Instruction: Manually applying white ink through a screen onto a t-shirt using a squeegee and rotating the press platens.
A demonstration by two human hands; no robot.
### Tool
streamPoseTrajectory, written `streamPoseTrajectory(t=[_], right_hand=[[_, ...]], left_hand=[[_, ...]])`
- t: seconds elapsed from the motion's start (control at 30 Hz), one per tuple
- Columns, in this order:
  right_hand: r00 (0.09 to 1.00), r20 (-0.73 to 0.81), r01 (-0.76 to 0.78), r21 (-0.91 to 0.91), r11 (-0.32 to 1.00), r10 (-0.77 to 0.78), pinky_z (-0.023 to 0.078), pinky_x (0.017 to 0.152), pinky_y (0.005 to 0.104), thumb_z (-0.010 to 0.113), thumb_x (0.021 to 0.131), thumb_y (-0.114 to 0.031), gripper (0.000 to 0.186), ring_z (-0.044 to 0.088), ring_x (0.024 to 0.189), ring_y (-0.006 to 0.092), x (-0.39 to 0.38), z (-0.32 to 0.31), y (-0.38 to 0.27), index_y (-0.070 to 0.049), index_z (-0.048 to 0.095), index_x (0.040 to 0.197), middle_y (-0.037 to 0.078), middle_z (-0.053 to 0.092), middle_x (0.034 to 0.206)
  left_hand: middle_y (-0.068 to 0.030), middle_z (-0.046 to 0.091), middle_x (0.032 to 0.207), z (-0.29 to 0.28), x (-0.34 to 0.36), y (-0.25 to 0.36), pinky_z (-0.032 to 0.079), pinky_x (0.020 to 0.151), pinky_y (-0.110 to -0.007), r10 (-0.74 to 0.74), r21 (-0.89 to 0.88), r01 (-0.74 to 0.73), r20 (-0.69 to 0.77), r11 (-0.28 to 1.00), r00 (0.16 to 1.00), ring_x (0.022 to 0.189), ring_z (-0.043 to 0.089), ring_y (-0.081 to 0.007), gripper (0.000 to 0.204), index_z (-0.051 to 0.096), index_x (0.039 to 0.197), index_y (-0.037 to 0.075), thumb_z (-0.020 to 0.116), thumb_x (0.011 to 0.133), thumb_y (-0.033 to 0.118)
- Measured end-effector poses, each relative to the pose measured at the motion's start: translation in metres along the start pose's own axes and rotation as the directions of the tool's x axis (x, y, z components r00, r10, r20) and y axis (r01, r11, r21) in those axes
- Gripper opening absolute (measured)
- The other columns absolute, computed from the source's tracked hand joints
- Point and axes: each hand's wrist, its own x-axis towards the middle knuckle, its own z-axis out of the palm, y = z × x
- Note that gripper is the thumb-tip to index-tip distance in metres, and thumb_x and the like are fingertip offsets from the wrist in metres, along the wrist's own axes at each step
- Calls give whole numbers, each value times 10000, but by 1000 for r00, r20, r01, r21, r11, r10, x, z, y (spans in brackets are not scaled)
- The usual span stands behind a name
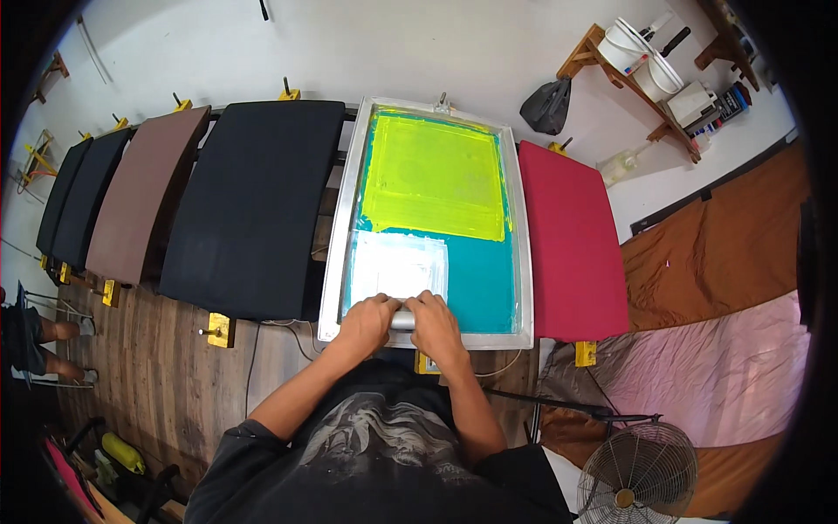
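Note:
Both my hands grip a squeegee (402,320) with a pale metallic handle, at the near end of a silver-framed printing screen (525,288). My left hand (368,323) is wrapped round its left part, and my right hand (436,325) closes on it just beside. The squeegee's blade is hidden under my hands. Directly beyond them a rectangle of white ink (397,262) lies on the teal mesh (480,293). Bright yellow-green ink (436,175) covers most of the far half of the mesh.
Black shirt boards (253,210) and a brown one (144,192) stand in a row to the left. A red board (572,244) adjoins on the right. A wall shelf (642,96) holds white buckets (627,45). A fan (642,472) stands lower right; a person's legs (57,341) show far left.

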Motion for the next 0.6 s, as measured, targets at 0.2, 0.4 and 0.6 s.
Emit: streamPoseTrajectory(t=[0.2,0.4,0.6], right_hand=[[986,167,2,-80,997,12,495,792,473,613,711,7,277,608,915,388,41,-25,9,-65,664,974,198,613,924],[965,254,-41,-117,992,70,531,743,455,642,653,6,281,656,870,366,110,-32,23,-64,684,922,180,688,886],[985,160,-45,-113,993,63,511,789,447,659,664,8,306,612,932,371,94,-14,29,-72,668,960,183,637,952]], left_hand=[[-182,683,865,-23,40,0,556,718,-434,-67,84,53,169,995,983,817,676,-355,267,678,937,32,647,676,-15],[-261,666,824,-15,99,-43,551,710,-461,-67,91,52,177,995,982,779,664,-418,322,694,995,25,580,697,-20],[-214,674,888,-7,87,-36,548,749,-429,-68,83,56,153,995,986,828,664,-377,311,689,954,26,640,655,-43]])
